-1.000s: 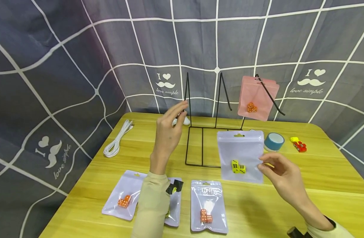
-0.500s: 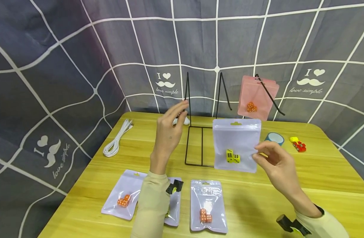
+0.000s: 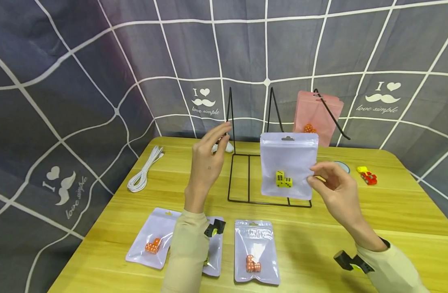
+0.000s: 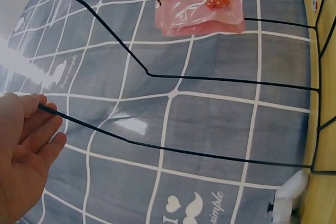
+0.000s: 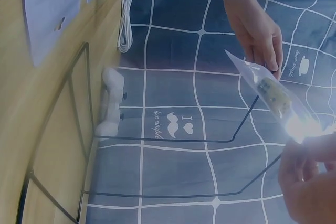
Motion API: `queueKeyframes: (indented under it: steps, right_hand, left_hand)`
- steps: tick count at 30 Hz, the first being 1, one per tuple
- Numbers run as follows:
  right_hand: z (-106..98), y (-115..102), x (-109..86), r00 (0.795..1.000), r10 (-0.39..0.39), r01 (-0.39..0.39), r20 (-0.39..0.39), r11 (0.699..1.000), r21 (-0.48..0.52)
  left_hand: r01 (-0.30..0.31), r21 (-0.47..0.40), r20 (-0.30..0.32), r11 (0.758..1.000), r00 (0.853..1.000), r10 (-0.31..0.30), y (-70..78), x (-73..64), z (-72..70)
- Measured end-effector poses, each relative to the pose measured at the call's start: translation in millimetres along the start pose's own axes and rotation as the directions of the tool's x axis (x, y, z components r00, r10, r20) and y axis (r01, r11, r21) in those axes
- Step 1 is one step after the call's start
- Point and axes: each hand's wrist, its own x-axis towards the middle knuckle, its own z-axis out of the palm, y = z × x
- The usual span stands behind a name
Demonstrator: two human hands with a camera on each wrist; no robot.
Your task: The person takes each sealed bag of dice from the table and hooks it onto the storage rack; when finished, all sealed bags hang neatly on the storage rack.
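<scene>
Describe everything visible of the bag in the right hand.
The bag is pale lilac, plastic-looking, with a hanging hole at its top and a seal line below. Yellow dice with black pips sit low inside. The right hand pinches its side edge, holding it upright before the black wire rack; contact is unclear.

A yellow wooden table (image 3: 410, 215) carries 3 pale bags along its near side: the left bag (image 3: 158, 230) and the right bag (image 3: 257, 244) hold orange dice, while a sleeve (image 3: 191, 252) partly hides the middle bag (image 3: 216, 254). Behind them a black wire rack (image 3: 249, 179) stands on its base. A bundled white cable (image 3: 145, 171) lies at the left; a white object (image 3: 229, 147) sits by the rack's far left corner. At the right are a half-hidden round object (image 3: 344, 166) and a red and yellow toy (image 3: 368, 178).
</scene>
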Motion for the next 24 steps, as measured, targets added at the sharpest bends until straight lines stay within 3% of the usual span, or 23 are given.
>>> queueKeyframes:
  steps: [14, 24]
  right_hand:
    - [4, 4, 11.3, 0.996, 0.076, -0.078, -0.042, 0.996, -0.041]
    - [9, 7, 16.3, 0.995, 0.087, -0.088, -0.043, 0.995, -0.035]
  left_hand:
    - [-0.021, -0.009, -0.020, 1.000, 1.000, 0.021, -1.1, 1.1, 0.3]
    - [-0.014, -0.012, -0.009, 1.000, 1.000, 0.013, -1.0, 0.8, -0.4]
